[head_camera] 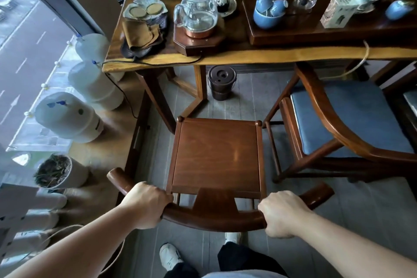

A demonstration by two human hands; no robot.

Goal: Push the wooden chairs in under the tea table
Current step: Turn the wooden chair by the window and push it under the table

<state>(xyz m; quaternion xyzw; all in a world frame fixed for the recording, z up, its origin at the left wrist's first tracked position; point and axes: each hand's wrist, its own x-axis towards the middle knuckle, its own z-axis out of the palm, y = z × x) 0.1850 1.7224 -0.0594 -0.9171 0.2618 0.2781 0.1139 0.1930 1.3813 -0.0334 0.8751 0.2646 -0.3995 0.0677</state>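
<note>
Head view: both hands, left [147, 204] and right [281, 213], gripping chair backrest [216, 219].

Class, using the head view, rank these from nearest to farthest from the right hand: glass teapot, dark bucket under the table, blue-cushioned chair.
1. Blue-cushioned chair, just right of the right hand.
2. Dark bucket, on the floor ahead.
3. Glass teapot, up on the table.

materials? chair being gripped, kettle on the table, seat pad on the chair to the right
Gripped chair: looks like solid wood, glossy reddish-brown, grain and sheen visible.
Kettle: clear glass; its copper-coloured base is likely metal.
Seat pad: blue, matte, probably fabric or leather; can't tell which.
</note>
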